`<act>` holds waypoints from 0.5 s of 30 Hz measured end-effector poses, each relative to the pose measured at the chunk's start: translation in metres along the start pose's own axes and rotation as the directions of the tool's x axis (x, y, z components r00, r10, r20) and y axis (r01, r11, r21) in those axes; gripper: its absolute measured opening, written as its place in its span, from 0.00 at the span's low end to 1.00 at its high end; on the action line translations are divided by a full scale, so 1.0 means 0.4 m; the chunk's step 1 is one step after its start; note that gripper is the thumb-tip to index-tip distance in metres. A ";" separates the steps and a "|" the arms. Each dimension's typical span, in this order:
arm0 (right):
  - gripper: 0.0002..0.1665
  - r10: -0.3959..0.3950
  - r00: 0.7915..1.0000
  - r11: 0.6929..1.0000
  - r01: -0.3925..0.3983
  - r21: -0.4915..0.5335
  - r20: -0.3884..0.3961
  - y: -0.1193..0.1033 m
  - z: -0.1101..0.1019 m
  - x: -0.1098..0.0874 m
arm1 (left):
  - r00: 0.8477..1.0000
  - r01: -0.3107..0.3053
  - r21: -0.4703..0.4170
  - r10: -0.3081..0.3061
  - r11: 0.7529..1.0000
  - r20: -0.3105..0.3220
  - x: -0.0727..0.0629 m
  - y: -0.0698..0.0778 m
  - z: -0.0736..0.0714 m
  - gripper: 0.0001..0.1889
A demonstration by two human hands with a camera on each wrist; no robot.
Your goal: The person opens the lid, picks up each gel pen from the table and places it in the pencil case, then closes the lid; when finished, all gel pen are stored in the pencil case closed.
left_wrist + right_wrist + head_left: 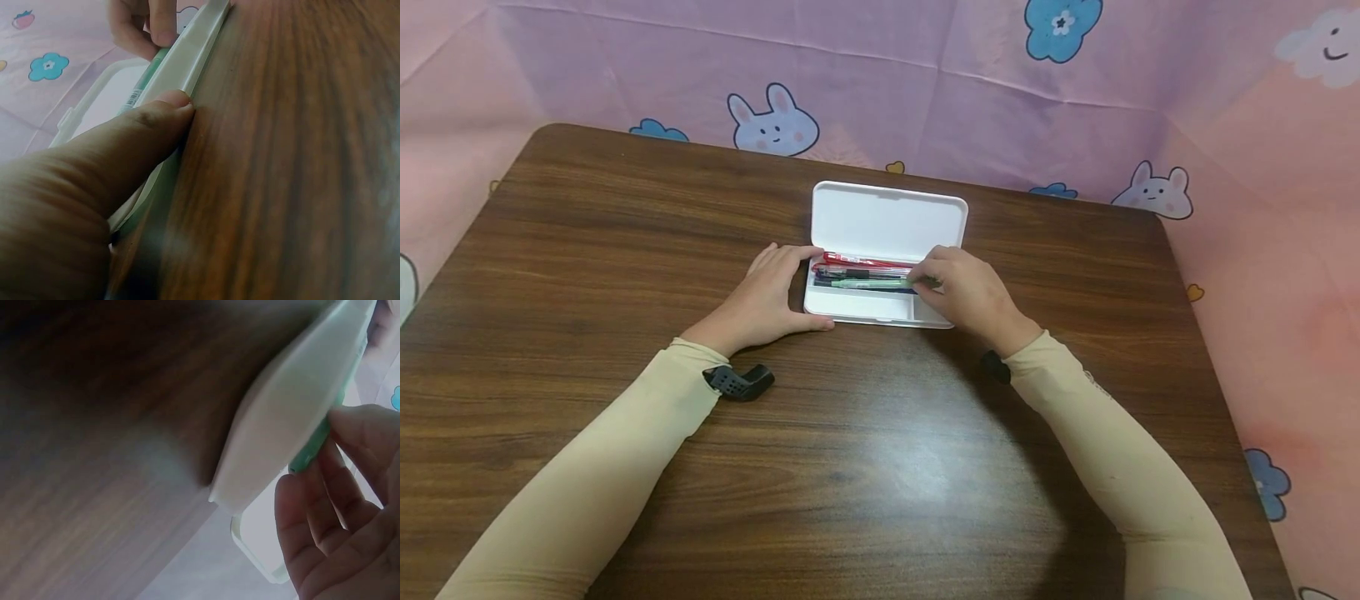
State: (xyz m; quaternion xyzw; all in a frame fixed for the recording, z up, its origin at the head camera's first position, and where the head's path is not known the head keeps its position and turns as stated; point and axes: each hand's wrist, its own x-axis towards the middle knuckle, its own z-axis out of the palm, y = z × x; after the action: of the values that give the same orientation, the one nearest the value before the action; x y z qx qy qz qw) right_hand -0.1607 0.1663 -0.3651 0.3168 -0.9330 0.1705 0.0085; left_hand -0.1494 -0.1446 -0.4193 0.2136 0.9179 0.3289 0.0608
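Note:
A white pencil case (859, 307) lies on the table with its lid (889, 218) raised at the back. Inside are a red pen (842, 258), a clear pen with a black grip (856, 272) and a light green pen (872, 284) along the front. My left hand (763, 296) holds the case's left end, thumb along the front wall and index finger at the back corner. With thumb and fingers, my right hand (973, 292) pinches the right end of the green pen, seen close in the right wrist view. That hand covers the case's right end in the head view.
The brown wood-grain table (850, 467) extends around the case on all sides. Behind it and along the right hangs a pink and purple cloth (880, 83) printed with rabbits and flowers. A black band (739, 382) sits at my left wrist.

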 end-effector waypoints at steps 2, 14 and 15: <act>0.08 -0.008 1.000 1.000 0.008 0.001 -0.005 0.001 0.000 -0.001 | 1.000 0.002 0.002 -0.002 1.000 0.001 0.000 0.001 0.000 0.57; 0.08 0.104 0.992 0.964 -0.082 0.252 -0.074 0.042 -0.013 -0.039 | 1.000 0.010 -0.002 -0.010 1.000 0.014 -0.005 0.010 -0.007 0.64; 0.09 0.164 0.983 0.938 -0.128 0.322 -0.087 0.047 -0.017 -0.043 | 1.000 0.014 -0.016 -0.014 1.000 0.014 -0.006 0.010 -0.010 0.67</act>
State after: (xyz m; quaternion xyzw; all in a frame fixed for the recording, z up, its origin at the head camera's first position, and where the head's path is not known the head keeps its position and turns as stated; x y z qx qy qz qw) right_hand -0.1587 0.1928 -0.3667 0.2338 -0.9128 0.3348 -0.0024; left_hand -0.1468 -0.1450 -0.4138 0.2088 0.9162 0.3345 0.0713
